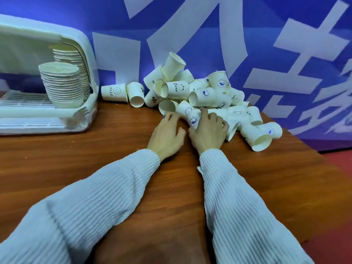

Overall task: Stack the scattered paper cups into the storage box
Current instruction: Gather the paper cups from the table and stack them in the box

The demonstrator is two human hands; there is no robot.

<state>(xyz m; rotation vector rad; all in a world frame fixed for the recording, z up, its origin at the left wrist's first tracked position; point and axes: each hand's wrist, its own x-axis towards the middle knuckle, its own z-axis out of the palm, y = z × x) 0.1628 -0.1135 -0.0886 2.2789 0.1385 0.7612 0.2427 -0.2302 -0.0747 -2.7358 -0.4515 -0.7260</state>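
A heap of white printed paper cups (200, 92) lies against the blue wall at the back of the wooden table (95, 155). A white storage box (89, 60) stands at the left on its side, holding two stacks of nested cups (61, 84). Both hands sit at the near edge of the heap. My right hand (207, 132) curls around a whale-printed cup (190, 113) lying on its side. My left hand (167, 134) rests beside that cup, fingers spread and touching it.
Two loose cups (114, 92) lie between the box and the heap. More cups (261, 136) spill toward the table's right edge, beyond which a red floor (339, 164) shows. A blue banner with white lettering backs the table.
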